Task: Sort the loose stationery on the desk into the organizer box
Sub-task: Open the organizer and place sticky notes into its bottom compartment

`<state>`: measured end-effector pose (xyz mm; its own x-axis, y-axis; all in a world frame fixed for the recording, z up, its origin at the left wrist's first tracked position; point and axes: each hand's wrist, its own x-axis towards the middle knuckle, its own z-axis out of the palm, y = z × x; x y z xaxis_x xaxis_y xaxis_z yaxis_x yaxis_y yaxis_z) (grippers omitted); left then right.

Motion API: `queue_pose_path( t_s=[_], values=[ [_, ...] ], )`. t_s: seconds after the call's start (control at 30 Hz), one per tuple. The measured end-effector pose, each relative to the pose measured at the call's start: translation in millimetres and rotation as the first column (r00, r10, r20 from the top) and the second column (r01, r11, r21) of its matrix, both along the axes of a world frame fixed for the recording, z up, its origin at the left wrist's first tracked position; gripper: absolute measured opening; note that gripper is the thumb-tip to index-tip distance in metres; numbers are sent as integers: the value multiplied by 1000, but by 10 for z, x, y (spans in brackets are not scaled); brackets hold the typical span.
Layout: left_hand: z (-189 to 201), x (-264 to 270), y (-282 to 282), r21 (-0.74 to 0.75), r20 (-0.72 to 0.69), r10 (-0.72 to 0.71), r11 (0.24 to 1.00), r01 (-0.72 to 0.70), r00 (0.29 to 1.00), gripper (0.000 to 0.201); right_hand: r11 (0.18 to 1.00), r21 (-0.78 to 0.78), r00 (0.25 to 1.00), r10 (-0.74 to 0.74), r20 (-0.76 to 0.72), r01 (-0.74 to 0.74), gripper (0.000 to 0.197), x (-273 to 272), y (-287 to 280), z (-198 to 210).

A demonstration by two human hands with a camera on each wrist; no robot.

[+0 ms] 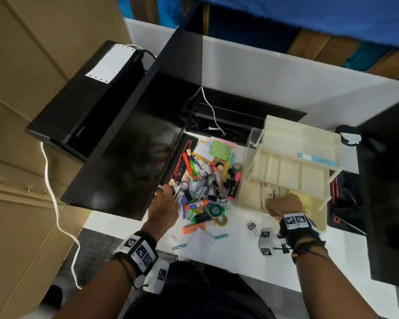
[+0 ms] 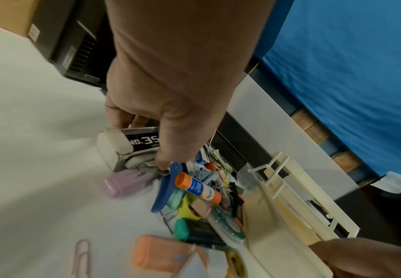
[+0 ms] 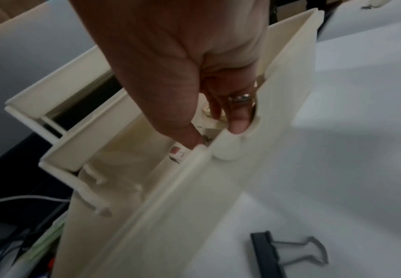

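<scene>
White desk (image 1: 240, 254) against white partition (image 1: 274, 74); blue cloth (image 1: 309, 12) above; cardboard boxes (image 1: 21, 65) left

A cream organizer box (image 1: 293, 162) stood on the white table (image 1: 240, 249), opened out in stepped tiers: narrow divided compartments in the middle tier and a pale blue bar (image 1: 316, 158) in an upper one. A printed white card (image 1: 271, 192) and a yellow pad (image 1: 309, 201) lay in its lowest tray. Just left of it, the loose stationery made a heap (image 1: 205, 183): an orange-capped glue stick (image 2: 198, 188), a blue stapler (image 2: 164, 190), a green correction-tape dispenser (image 1: 214, 210), highlighters, clips and sticky notes. A black binder clip (image 3: 287, 250) lay apart, near the box's front.
</scene>
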<state>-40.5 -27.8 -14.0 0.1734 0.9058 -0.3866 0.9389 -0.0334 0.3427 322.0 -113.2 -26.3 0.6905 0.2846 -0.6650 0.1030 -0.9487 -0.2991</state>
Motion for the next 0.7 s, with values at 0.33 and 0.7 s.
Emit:
queue_pose_path(
  t_s=[0.33, 0.7],
  values=[
    [-112, -88, 27, -196, 225, 329, 937, -288, 917, 36, 962, -86, 921, 274, 278, -260, 67, -279, -13, 122],
    [-71, -69, -105, -94, 89, 112, 990, -104, 990, 47, 962, -17, 927, 266, 264, -271, 35, -169, -78, 97]
  ],
)
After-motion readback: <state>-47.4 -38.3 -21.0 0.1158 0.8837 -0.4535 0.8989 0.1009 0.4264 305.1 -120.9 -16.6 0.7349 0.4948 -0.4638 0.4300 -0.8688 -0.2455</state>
